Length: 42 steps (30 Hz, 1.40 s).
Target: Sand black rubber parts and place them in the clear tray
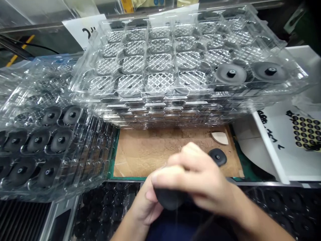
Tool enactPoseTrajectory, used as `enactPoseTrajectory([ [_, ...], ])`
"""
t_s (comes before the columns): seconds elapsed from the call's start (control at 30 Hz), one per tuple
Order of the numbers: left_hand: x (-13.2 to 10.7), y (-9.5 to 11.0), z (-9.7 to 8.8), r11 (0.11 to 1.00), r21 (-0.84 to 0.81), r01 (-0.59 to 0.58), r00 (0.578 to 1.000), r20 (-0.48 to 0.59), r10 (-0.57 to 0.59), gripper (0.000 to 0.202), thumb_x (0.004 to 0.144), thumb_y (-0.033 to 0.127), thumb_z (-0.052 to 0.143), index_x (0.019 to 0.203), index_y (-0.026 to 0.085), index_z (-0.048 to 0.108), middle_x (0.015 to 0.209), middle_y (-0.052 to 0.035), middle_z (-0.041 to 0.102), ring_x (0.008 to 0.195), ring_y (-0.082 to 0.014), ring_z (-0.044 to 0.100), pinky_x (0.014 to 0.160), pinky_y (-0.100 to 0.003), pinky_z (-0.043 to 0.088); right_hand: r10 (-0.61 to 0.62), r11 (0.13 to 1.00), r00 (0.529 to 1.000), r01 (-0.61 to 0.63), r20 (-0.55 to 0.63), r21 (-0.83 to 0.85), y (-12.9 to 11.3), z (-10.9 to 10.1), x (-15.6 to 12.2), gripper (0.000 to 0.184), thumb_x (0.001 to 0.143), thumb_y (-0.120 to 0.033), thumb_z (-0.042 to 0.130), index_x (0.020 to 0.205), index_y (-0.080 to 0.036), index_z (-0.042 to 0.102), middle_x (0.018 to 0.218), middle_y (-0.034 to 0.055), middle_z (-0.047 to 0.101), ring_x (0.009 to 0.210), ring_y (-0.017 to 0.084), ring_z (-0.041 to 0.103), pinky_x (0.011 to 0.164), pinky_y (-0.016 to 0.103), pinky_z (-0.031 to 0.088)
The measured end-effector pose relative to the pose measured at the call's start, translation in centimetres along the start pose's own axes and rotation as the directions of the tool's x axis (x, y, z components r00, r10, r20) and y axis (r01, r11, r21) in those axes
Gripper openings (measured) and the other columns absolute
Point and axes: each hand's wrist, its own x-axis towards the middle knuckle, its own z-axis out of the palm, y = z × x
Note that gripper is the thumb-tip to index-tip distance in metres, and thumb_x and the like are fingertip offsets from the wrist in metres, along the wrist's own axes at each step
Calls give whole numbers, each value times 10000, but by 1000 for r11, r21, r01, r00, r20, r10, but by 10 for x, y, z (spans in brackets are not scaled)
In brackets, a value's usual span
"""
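My left hand (147, 204) is closed on the edge of a black round disc (170, 199), close to my body. Over the top of that disc lies my right hand (200, 177), its fingers curled and slightly blurred. They hide the upper part of the disc, and whatever is between them cannot be made out. Just beyond my right hand, another black disc with a small central hub (217, 157) rests on the cardboard sheet (140, 147). A pale wedge-shaped piece (220, 138) lies behind it.
Stacked clear plastic trays (160, 97) stand at the back, with two discs in the top tray's front right pockets. Another tray stack (62, 160) with several discs is at left. At right, a white bin (273, 157) holds a sheet of round stickers (307, 132).
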Motion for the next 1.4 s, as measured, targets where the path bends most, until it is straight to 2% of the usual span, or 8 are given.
enactPoseTrajectory([
  [0.17, -4, 0, -12, 965, -252, 70, 987, 158, -31, 620, 519, 462, 799, 1084, 246, 665, 1059, -49, 713, 899, -235, 685, 768, -293, 531, 493, 870, 863, -487, -108, 83, 60, 31, -17, 225, 898, -194, 477, 996, -214, 678, 859, 29, 665, 804, 155, 603, 724, 277, 473],
  [0.47, -14, -1, -22, 918, -390, 79, 971, 239, 18, 510, 659, 566, 647, 1085, 285, 656, 1029, -25, 709, 888, -240, 697, 760, -334, 557, 584, 810, 765, -574, -272, 125, 84, 95, -56, 355, 880, -241, 449, 1214, -167, 546, 1230, 160, 491, 597, 108, 553, 609, 314, 529],
  [0.6, -20, -3, -28, 962, -107, -250, 958, 115, 262, 575, 731, 540, 592, 1277, 415, 460, 1150, -25, 638, 840, -222, 698, 709, -343, 559, 563, 826, 789, -544, -246, 146, 64, 81, -55, 242, 883, -227, 471, 1076, -191, 612, 1020, 91, 638, 720, 152, 615, 669, 303, 540],
  [0.77, -22, -1, -39, 366, 651, -664, 685, 336, 646, 1085, 631, 54, 751, 1376, 520, 115, 1230, -40, 565, 1109, -254, 562, 952, -454, 415, 515, 857, 827, -500, -227, 123, 42, 84, -62, 300, 906, -169, 439, 1195, -170, 519, 895, 74, 690, 709, 156, 656, 643, 271, 552],
  [0.9, -25, 0, -46, 202, 729, -654, 650, 404, 643, 1157, 620, 21, 743, 1399, 458, 8, 1230, -89, 578, 1096, -251, 573, 928, -451, 432, 349, 937, 914, -347, -207, 50, 30, 85, -68, 448, 881, -114, 458, 1314, -224, 433, 956, 72, 665, 671, 138, 633, 600, 245, 534],
  [1.13, -44, 2, -58, 549, 667, -504, 798, 117, 591, 850, 553, 124, 809, 1309, 274, 450, 1213, -112, 631, 1131, -277, 550, 1007, -411, 349, 85, 994, 996, -84, 2, -69, 21, 69, -60, 362, 859, -210, 569, 1212, -286, 596, 1028, 86, 654, 835, 192, 638, 696, 304, 527],
  [1.27, -48, -4, -70, 893, 392, -220, 968, -26, 250, 522, 610, 450, 752, 1050, 182, 663, 921, -96, 705, 875, -253, 641, 844, -382, 452, 257, 963, 965, -260, 53, 69, 15, 83, -61, 281, 883, -407, 528, 802, -207, 708, 676, 38, 634, 592, 155, 601, 537, 239, 497],
  [1.4, -59, -21, -98, 931, 291, -219, 958, -115, 261, 536, 644, 655, 605, 683, 122, 644, 553, -17, 603, 523, -159, 588, 603, -321, 477, 518, 851, 852, -522, 70, 61, 7, 121, -72, 491, 939, -442, 375, 579, -172, 571, 532, 7, 554, 477, 121, 546, 455, 185, 446],
])
